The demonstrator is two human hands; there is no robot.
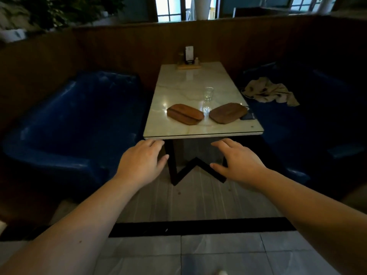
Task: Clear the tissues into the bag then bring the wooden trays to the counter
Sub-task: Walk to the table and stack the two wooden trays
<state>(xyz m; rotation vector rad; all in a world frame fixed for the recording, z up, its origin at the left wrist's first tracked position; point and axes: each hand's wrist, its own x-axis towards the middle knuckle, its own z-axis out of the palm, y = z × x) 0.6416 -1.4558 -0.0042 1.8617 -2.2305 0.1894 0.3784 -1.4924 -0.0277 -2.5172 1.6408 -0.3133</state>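
Two wooden trays lie on the near end of the desk (198,133), flat on its pale marble top. The left tray (185,114) and the right tray (228,112) sit side by side, angled toward each other, close but apart at their inner corners. Both hands are short of them, below the desk's near edge and well apart from either tray. The left hand (142,164) is palm down with its grip loosely spread and empty, fingertips just under the desk edge on the left. The right hand (237,161) mirrors it on the right, grip likewise spread and holding nothing.

A clear glass (208,93) stands upright just behind the gap between the trays. A dark flat object (247,116) lies partly under the right tray's outer end; what it is cannot be told. At the far end of the desk stands a small wooden stand (189,65) with a card and small bottles. Blue seats (79,120) flank the desk, and a crumpled pale cloth (268,92) lies on the right one. No tissues can be made out on the desk.
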